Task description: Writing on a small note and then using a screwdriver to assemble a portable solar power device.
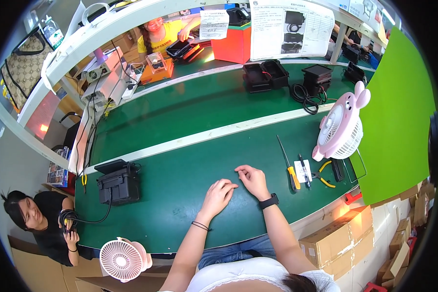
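Note:
My left hand (220,196) rests on the green tabletop (180,214), fingers loosely bent and apart, holding nothing. Beside it on the right, my right hand (253,182) lies on the table with its fingers pointing left and nothing in them. The two hands are close together, fingertips nearly meeting. Nearest to the right hand is a screwdriver (293,178) with a yellow handle. Past it lie a dark pen (304,170) on a small white paper, yellow-handled pliers (325,176) and a slim black object (337,170).
A black case (118,185) stands at the left; its cable runs to a co-worker's hands (69,228). A pink fan (343,124) stands at the right, another fan (123,259) at the front left edge. Across a white rail (219,132) sit more black cases (265,77).

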The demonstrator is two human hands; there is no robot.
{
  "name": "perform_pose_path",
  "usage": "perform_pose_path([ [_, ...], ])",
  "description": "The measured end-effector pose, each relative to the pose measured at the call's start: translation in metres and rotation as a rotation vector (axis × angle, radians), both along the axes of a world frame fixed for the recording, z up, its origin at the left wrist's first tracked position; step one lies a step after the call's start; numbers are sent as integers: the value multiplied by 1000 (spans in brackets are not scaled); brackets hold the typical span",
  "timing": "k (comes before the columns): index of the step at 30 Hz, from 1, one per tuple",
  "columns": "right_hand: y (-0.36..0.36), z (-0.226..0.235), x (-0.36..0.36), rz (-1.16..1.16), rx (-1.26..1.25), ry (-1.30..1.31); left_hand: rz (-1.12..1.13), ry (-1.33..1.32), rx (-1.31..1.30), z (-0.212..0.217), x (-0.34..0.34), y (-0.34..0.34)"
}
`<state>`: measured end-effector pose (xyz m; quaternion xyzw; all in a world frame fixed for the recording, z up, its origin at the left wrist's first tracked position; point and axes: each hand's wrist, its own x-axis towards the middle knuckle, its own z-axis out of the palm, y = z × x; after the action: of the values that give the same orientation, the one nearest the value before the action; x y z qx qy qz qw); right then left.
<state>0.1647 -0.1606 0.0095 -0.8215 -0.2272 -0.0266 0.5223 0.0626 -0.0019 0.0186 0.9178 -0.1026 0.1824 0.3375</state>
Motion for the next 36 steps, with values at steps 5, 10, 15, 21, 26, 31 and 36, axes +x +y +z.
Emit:
perform_pose_path([
  [5,-1,-2,1,1,10,12,0,-3,2,-1,1,-1],
  [10,-1,-2,2,6,-7,13,-1,2,-3,0,0,-1],
  [15,0,-1,1,9,-13,22,5,15,-1,0,-1,1],
  [21,0,-5,2,6,-16,7,3,17,1,-1,-1,0],
  [26,-1,0,0,1,-33,13,2,18,2,-1,0,0],
  [31,-1,-3,1,10,-30,28,12,24,4,-1,-1,0],
  [36,0,-5,1,-3,22,14,9,4,-2,-2,0,0],
])
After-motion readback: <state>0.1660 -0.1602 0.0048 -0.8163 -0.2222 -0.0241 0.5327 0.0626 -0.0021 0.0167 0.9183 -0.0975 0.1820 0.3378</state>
